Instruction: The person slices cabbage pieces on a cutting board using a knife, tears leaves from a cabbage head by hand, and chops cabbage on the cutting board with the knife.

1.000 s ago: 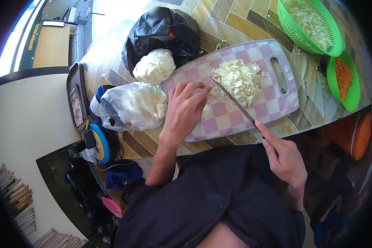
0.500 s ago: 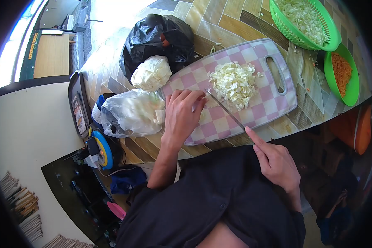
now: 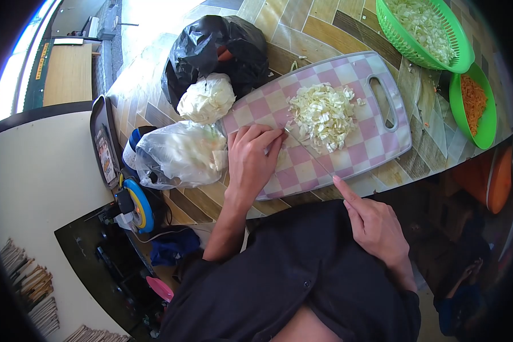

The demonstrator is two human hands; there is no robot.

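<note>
Head view: going left to right around the board [image 3: 382, 139], a dark tray [image 3: 104, 115] stands well apart from its left side, and nearer comes a clear bag [image 3: 179, 157] with pale stuff inside. The cabbage [image 3: 207, 98] sits just beyond the board's upper left corner, against the black bag [image 3: 233, 48]. On the board's left part, the left hand [image 3: 249, 157] is bent, fingertips down; whether they pinch a piece, I cannot tell. The knife [image 3: 309, 151] points at those fingertips, its tip just beside them, so they crowd the blade. A loose heap of cut shreds [image 3: 323, 114] lies mid-board, close on the blade's other side: that portion is already cut. Below the board's near edge, the right hand [image 3: 379, 228] is closed round the knife's handle, forefinger stretched along the blade. Past the board's right end are a green strainer [image 3: 466, 54] of pale shreds and a bowl [image 3: 487, 137] of orange ones. Another person's hand [image 3: 473, 269] shows dimly, well apart.
</note>
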